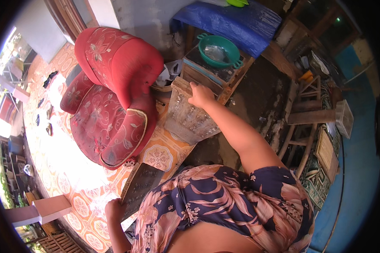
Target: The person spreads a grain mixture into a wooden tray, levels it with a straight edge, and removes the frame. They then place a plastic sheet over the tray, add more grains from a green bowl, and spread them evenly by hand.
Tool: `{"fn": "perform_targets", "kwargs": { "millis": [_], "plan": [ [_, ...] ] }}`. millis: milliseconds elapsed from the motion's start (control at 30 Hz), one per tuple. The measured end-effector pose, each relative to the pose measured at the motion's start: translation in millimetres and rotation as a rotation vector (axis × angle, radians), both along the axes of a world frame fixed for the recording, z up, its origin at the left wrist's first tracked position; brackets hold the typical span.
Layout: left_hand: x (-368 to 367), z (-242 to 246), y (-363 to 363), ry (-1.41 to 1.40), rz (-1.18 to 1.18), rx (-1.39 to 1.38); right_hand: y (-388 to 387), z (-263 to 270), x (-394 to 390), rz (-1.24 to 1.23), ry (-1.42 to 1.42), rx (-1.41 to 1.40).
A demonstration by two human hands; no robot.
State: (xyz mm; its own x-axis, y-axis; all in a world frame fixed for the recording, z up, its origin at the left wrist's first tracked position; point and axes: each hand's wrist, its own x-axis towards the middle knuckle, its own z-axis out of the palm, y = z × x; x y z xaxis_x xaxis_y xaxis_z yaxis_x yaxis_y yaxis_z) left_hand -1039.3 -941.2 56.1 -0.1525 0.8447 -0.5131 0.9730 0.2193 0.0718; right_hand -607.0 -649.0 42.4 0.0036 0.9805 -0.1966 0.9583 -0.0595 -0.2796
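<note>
My right hand (202, 95) grips the top edge of a worn, weathered wooden board (190, 117), which leans at the border between the tiled floor (158, 157) and a dark floor strip. At the lower left, my left hand (114, 209) holds the long edge of a dark, scuffed board (143, 186). Part of that board is hidden behind my flowered clothing. Between the two boards and further left sits a red upholstered armchair (98, 123) with a floral pattern and rope trim.
A green plastic basin (220, 52) with clear plastic in it rests on a wooden stand (205, 77). Blue sheeting (228, 23) covers a table behind. Bamboo framing (305, 142) stands at right. Several pieces of footwear (49, 129) lie on the sunlit tiles.
</note>
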Motion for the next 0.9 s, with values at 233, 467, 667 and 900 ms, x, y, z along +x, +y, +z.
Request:
{"fn": "perform_targets", "kwargs": {
  "millis": [233, 467, 667, 900],
  "plan": [
    [47.3, 6.6, -6.0, 0.015, 0.180, 0.083, 81.2, -44.1, 25.1, 0.048, 0.017, -0.003],
    [114.9, 26.4, 11.3, 0.110, 0.341, 0.086, 134.7, -89.4, 57.3, 0.082, 0.050, -0.072],
    [180.2, 40.5, 28.2, 0.150, 0.517, 0.077, 150.4, -148.3, 82.5, 0.431, -0.234, 0.452],
    [231.3, 56.0, 43.4, 0.089, 0.560, 0.067, 145.9, -159.6, 90.7, 0.481, -0.093, 0.617]
  ]
}}
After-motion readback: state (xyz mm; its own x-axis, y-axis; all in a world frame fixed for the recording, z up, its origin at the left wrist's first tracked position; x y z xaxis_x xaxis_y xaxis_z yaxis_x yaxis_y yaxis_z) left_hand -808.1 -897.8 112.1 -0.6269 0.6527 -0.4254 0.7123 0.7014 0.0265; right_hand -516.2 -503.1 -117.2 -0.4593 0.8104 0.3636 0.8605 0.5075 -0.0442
